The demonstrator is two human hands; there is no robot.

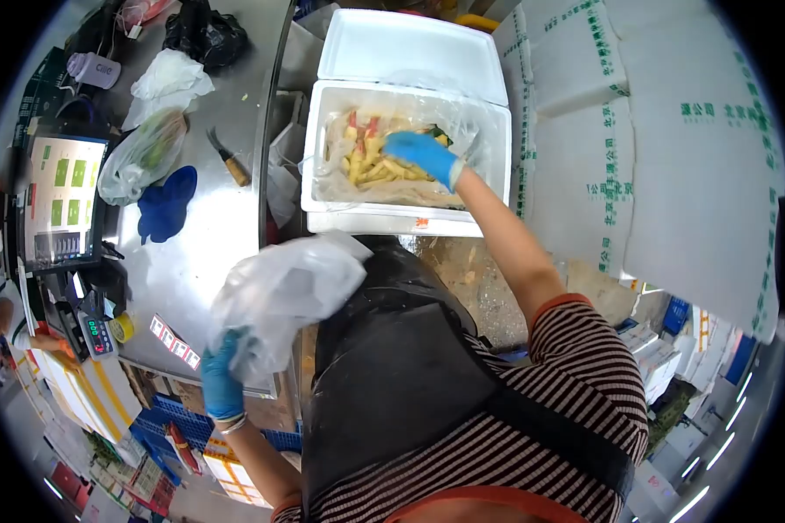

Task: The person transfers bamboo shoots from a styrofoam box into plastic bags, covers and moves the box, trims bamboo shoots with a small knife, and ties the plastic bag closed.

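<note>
My left hand (pixel 222 376), in a blue glove, is closed on the edge of a clear plastic bag (pixel 292 283) that billows out above the metal table's corner. My right hand (pixel 423 152), also gloved in blue, reaches into a white foam box (pixel 497 174). Its fingers stretch out over a heap of knobbly yellow pieces with reddish tips, which look like young ginger (pixel 371 161). I see nothing held in it, though its fingertips are partly hidden. Clear plastic film (pixel 471 144) lines the box.
On the metal table (pixel 222 209) lie a wooden-handled knife (pixel 227 157), a blue cloth-like item (pixel 166 205) and a bag of greens (pixel 148 152). A screen (pixel 61 200) and a scale display (pixel 98 336) stand at left. White foam boxes (pixel 654 131) are stacked at right.
</note>
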